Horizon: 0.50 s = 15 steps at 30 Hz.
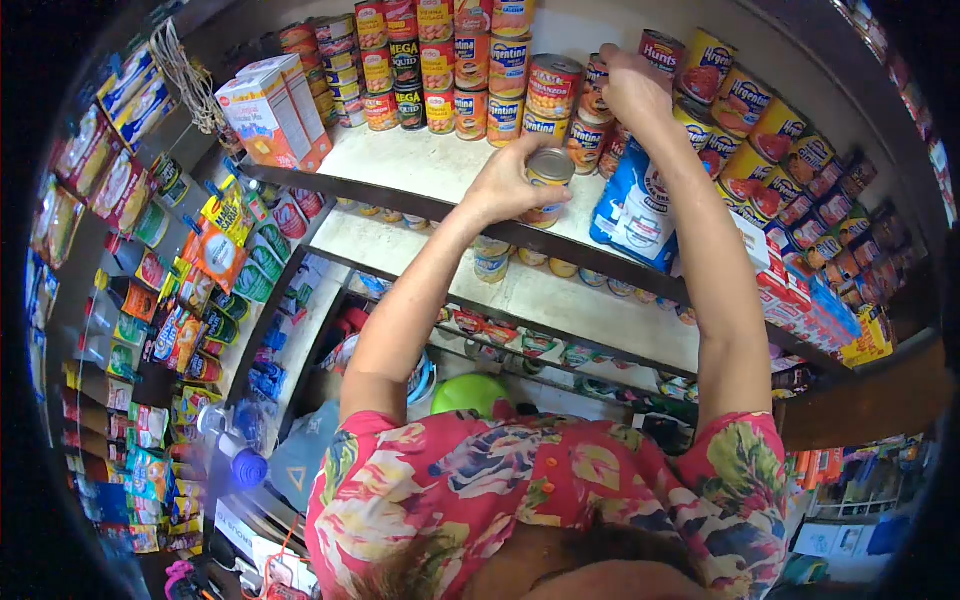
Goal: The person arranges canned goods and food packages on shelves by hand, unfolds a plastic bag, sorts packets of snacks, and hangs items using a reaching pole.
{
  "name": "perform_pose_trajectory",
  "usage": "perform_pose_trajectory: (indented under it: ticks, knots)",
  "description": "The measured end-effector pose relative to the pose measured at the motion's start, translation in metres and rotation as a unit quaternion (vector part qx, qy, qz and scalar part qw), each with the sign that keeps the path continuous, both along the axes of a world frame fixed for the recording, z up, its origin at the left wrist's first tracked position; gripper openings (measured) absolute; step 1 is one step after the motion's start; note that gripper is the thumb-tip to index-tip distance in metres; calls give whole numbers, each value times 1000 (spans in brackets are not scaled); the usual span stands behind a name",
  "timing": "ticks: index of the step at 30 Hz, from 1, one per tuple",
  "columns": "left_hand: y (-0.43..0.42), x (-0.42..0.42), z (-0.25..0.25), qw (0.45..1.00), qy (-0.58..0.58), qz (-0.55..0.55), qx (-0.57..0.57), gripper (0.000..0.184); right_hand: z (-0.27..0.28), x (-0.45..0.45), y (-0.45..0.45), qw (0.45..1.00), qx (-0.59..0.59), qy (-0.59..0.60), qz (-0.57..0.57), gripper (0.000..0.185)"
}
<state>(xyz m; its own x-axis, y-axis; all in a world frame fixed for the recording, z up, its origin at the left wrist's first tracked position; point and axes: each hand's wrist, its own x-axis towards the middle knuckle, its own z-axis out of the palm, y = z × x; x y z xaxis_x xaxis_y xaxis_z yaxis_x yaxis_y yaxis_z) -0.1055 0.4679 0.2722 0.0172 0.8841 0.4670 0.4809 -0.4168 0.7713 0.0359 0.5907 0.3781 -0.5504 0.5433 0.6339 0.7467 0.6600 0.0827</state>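
Silver-lidded metal can with a yellow-orange label (549,182), head view: near the front of the white shelf board (400,160), close to its dark front edge (360,192). Left hand (508,187) is closed on it, gripping round the side wall, lid left uncovered. Whether the base bears on the board or hangs just over it, can't tell.

Right hand (635,92) is further back, fingers bent down at the top of a small metal can with a dark-and-orange label (596,85) in the stacked rows. Fingertips partly hidden there; probably touching that can, but can't tell if they grip it. Beside it: tall red-and-yellow chickpea can (553,88) on one side, dark-red Hunt's can (661,52) on the other. Blue-and-white plastic pouch (634,212) sits in front, under the right forearm.

Handling, my judgement: firm side grip, thumb opposite fingers, can kept level and its base inboard of the edge. Right hand should steady the stack with light pressure, no sideways push on neighbours; forearm high enough to miss the pouch.

Orientation: lid up, towards the camera; long axis roughly vertical, square to the board. Label front direction not readable, the hand covers part of it.
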Motion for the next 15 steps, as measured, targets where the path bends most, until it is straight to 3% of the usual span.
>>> perform_pose_trajectory:
  ticks: [4, 5, 15]
  knots:
    - [-8, 19, 5, 986, 39, 161, 18, 61, -5, -5, 10, 998, 53, 34, -13, 21]
    - [0, 19, -1, 979, 51, 185, 67, 56, -6, -4, 11, 998, 57, 24, -13, 20]
    - [20, 11, -1, 950, 72, 292, 80, 63, -5, 21, -62, 998, 14, 4, 53, 18]
